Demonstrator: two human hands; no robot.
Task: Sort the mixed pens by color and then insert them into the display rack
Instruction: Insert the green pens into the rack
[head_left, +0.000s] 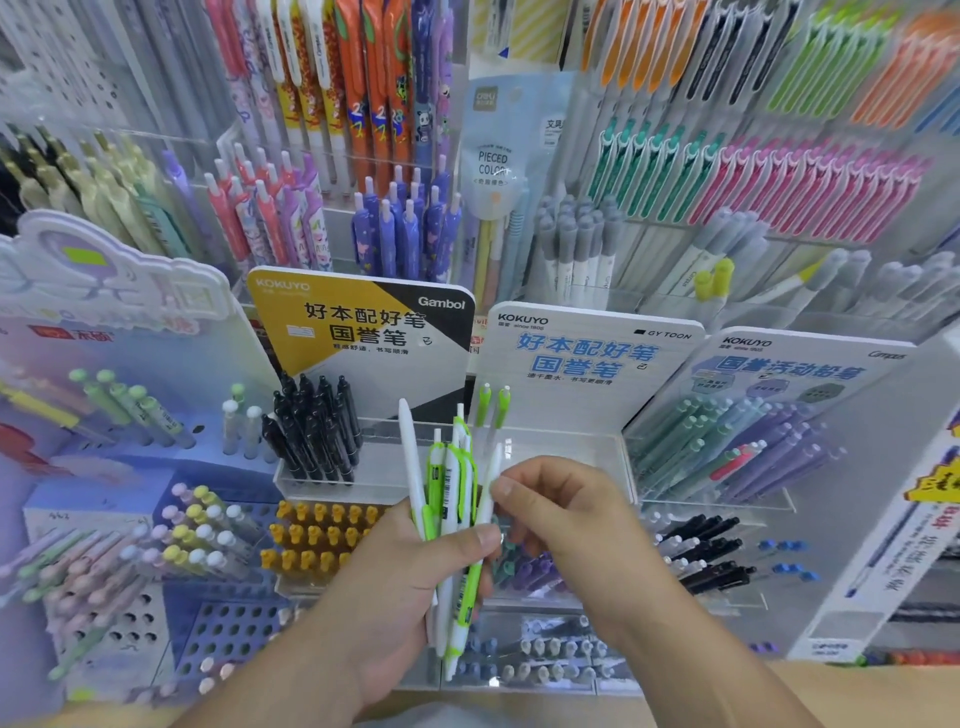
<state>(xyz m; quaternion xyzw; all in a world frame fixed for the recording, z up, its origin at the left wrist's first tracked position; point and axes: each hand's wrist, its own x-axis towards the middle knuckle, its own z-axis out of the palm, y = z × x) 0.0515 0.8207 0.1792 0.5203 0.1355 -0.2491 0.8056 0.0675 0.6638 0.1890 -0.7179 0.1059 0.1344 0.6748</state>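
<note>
My left hand (395, 587) grips a bundle of white and lime-green pens (447, 499), held upright in front of the display. My right hand (566, 525) pinches one white pen (489, 488) at the right edge of the bundle, between thumb and forefinger. Behind the bundle stands a clear acrylic rack (566, 447) under a white KOKUYO card. Two green-clipped pens (493, 405) stand in its back left corner. The lower ends of the held pens reach past my left palm.
Black pens (317, 426) fill the rack under the yellow Gambol card. Yellow-topped pens (317, 535) sit below them. Purple and teal pencils (737, 447) lie in the rack to the right. A blue perforated stand (213, 634) with pastel pens is at left. Wall racks hold many more pens.
</note>
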